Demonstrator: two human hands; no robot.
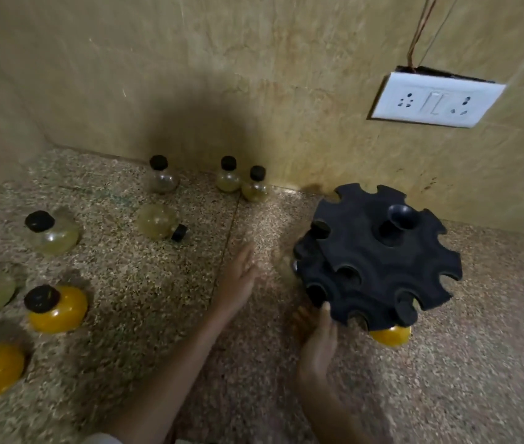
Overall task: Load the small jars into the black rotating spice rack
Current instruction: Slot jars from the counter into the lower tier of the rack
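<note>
The black rotating spice rack (379, 254) stands at the right on the speckled stone counter, with notched tiers and a cup-shaped top handle. A yellow-filled jar (390, 335) hangs in a lower notch at its front; black caps show in other notches. My right hand (318, 341) touches the rack's lower front-left edge. My left hand (241, 274) lies open and flat on the counter, left of the rack, holding nothing. Several loose round jars with black caps stand to the left: yellow ones (57, 307), clear ones (52, 233), and one tipped on its side (161, 222).
Three jars (228, 177) stand along the back wall. A white socket plate (436, 99) with wires above it is on the wall over the rack. The counter (478, 363) ends at walls behind and at the left.
</note>
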